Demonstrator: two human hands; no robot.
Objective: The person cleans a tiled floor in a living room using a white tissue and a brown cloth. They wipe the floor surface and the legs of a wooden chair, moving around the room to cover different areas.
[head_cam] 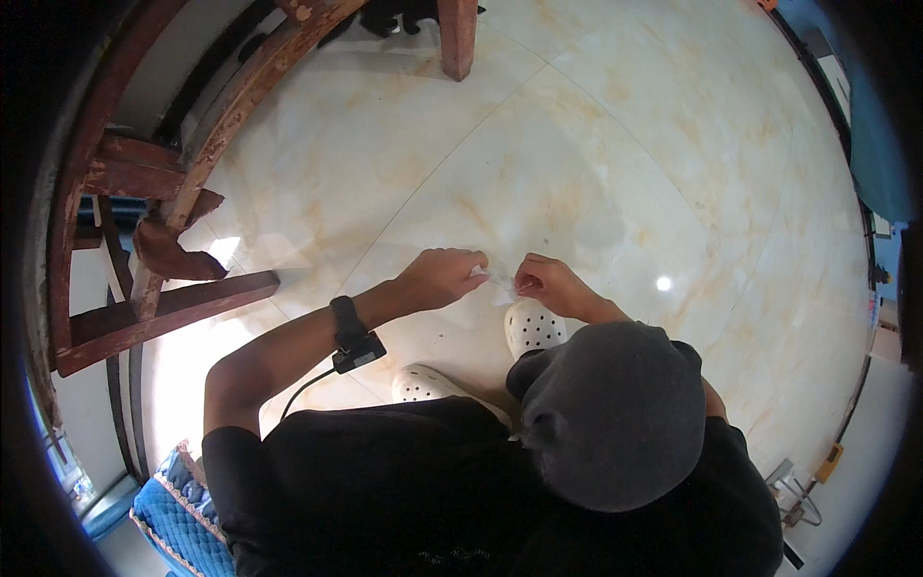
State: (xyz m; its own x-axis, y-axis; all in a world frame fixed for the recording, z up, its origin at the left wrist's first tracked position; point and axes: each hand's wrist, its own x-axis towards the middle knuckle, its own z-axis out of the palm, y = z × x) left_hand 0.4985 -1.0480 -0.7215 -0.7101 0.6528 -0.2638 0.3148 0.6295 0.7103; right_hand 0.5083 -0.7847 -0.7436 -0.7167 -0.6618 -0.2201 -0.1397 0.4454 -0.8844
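Observation:
My left hand [448,277] pinches one end of a thin, whitish, see-through piece [502,283], perhaps plastic film or tissue. The other end is between the fingers of my right hand [554,285], and the piece spans the short gap between both hands. A black strap with a small black box and a cable is round my left wrist. Below my right hand is the toe of a white perforated clog [535,328]; a second white clog [425,384] stands farther left. Part of the piece is hidden by my fingers.
Pale marbled floor tiles [461,187] lie under my hands. At the left stands worn red-brown wooden furniture [216,303] with a brown cloth [173,252] hung on it. A black animal [389,16] is by a wooden leg [457,40] at the top. A blue quilted cover [173,523] is lower left.

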